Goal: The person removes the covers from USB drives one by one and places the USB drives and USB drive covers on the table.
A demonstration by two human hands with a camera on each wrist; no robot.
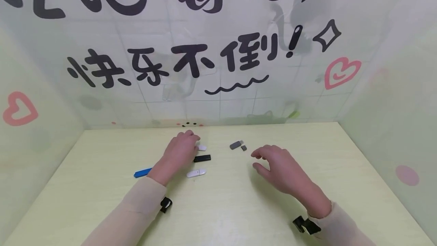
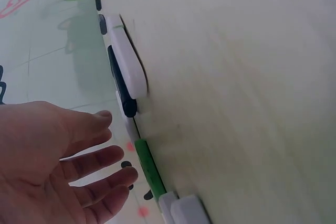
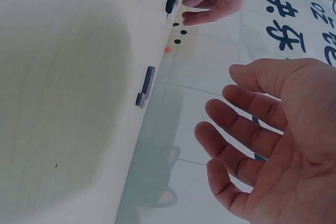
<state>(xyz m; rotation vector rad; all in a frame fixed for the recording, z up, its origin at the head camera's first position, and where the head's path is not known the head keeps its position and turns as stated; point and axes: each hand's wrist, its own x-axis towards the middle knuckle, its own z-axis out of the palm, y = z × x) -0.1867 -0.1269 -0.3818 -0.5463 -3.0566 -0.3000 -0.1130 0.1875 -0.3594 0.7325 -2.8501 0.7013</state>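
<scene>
Right grip (image 1: 281, 168) hangs with fingers apart, nothing in them; left grip (image 1: 181, 149), loose and empty too, is just beside the black stick (image 1: 203, 158). Up towards the tabletop's (image 1: 222, 208) far edge lies the grey USB stick (image 1: 235, 145), cap (image 1: 244, 148) beside it: light, stiff, probably slick; pinch its long sides.

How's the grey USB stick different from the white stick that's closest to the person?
Colour: the grey USB stick is dark grey, but the white stick is white.
End: the grey USB stick's metal plug is showing, with a small grey piece beside it; the white stick shows no metal plug.
Place: the grey USB stick is farther from the person than the white stick.
Both lie on the table, and neither is held.
</scene>
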